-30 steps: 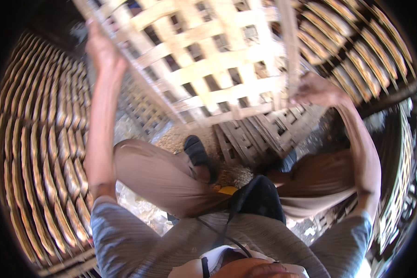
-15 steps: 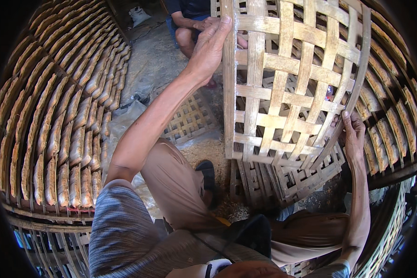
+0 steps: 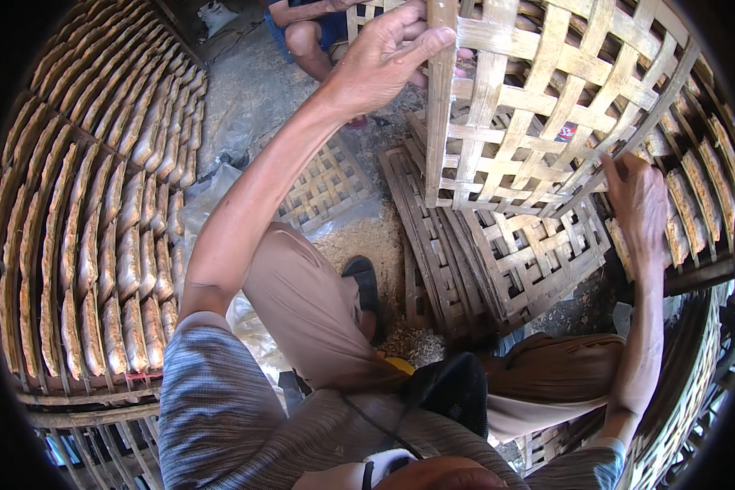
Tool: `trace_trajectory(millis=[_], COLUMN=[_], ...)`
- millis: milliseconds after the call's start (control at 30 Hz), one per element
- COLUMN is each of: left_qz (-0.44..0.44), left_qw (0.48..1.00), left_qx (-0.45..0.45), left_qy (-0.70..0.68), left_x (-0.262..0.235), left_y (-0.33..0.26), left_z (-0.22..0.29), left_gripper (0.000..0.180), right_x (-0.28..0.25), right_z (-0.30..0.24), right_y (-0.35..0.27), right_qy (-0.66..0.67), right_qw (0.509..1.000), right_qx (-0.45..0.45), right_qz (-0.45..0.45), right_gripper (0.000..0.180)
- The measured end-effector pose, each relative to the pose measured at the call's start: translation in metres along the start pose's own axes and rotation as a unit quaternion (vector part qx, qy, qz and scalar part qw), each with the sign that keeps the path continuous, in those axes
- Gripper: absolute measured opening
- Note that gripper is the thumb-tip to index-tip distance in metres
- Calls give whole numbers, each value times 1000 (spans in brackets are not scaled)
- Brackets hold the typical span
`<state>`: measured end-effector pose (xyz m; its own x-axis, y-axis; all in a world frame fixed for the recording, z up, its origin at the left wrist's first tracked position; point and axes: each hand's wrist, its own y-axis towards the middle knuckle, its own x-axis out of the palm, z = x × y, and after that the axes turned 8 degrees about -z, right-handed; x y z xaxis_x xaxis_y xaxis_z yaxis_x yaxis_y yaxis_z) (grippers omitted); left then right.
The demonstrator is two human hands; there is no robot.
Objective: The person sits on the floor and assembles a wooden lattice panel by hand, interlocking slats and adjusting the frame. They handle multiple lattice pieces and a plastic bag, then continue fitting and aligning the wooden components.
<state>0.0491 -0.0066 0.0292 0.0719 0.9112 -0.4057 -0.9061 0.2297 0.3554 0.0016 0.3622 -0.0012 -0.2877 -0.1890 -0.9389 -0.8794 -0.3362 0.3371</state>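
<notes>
A woven bamboo tray (image 3: 539, 73) with a wooden side rail is lifted in front of me, tilted up on edge. My left hand (image 3: 388, 61) is closed round its left rail, thumb on the near face and fingertips behind. Lower down on the opposite side, my right hand (image 3: 639, 200) grips the tray's right edge; part of those fingers is hidden. Beneath the raised tray lies a stack of similar bamboo trays (image 3: 539, 265), slightly fanned out. Another woven tray (image 3: 322, 186) rests flat on the floor beyond my left knee.
Racks of pale slabs with brown edges (image 3: 126, 269) stand along the left, and similar slabs (image 3: 694, 204) along the right. A co-worker (image 3: 306, 37) sits at the far side, near another woven tray. Clear plastic sheeting (image 3: 208, 200) lies by the left rack. Crumbs (image 3: 392, 245) cover part of the floor.
The held tray has moved up and a little right with both hands, showing more of the stack beneath. At the far side, a woven tray now shows by the co-worker.
</notes>
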Motion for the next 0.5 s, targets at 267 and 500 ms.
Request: trace_trajectory(millis=[267,500], left_qz=[5,-1], left_qw=[997,996], left_qx=[30,82], left_qy=[-67,-23], left_x=[6,5], left_y=[6,7], left_z=[-5,-5], left_gripper=[42,39], right_x=[45,56], right_z=[-108,-127], right_y=[23,52], right_qy=[89,9], right_qw=[907,860], right_qx=[-376,-439], right_qz=[169,258], right_gripper=[34,33])
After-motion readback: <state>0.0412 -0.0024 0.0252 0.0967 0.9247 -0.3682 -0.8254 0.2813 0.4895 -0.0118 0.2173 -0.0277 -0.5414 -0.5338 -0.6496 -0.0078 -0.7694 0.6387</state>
